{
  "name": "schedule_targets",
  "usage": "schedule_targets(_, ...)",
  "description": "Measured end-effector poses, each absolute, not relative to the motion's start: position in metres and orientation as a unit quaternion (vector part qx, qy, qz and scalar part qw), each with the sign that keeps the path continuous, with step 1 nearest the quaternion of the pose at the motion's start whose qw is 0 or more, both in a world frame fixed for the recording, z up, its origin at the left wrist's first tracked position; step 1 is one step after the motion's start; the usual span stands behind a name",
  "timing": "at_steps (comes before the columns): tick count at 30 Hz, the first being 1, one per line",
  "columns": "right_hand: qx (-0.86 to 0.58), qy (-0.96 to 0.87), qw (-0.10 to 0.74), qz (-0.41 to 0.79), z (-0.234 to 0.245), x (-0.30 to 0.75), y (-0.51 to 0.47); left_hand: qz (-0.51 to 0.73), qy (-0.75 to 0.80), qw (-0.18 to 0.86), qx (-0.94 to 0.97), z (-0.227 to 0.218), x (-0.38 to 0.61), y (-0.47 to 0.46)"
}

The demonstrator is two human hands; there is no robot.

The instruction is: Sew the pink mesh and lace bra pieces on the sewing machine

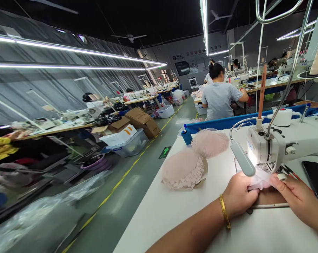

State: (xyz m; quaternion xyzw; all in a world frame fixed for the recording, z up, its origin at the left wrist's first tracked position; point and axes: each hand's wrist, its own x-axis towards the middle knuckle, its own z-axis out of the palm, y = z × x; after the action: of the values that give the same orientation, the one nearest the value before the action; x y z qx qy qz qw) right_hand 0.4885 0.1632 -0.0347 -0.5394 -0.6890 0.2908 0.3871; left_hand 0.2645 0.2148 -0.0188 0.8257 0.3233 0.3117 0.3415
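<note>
My left hand [242, 193], with a gold bracelet [224, 211] at the wrist, is closed on a pale pink piece of fabric [259, 180] at the needle area of a white sewing machine [261, 144]. From the other side, my right hand [293, 193] pinches the same fabric between thumb and fingers. The machine's head and lamp [242, 158] hide part of the cloth. To the left on the white tabletop [153, 214] lie two piles of pale pink lacy pieces, a nearer pile [182, 168] and a farther pile [210, 142].
A blue thread spool [186, 137] stands by the far pile. At the right edge lies a black phone [315, 179]. Ahead sits a person in a grey shirt [219, 100]. Cardboard boxes [143, 121] and a clear plastic bin [131, 144] stand across the aisle.
</note>
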Motion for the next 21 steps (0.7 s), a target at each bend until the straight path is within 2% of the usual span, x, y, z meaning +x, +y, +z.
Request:
schedule_targets(5, -0.528, -0.722, 0.391, 0.22, -0.038, 0.484, 0.159, 0.299, 0.336, 0.228, 0.863, -0.031, 0.265, 0.223)
schedule_targets(10, -0.521, -0.729, 0.415, 0.155, -0.036, 0.478, 0.157, 0.274, 0.337, 0.22, 0.874, -0.036, 0.265, 0.228)
schedule_targets(21, -0.497, -0.746, 0.428, 0.117, -0.034, 0.479, 0.159, 0.274, 0.361, 0.222, 0.863, -0.034, 0.267, 0.226)
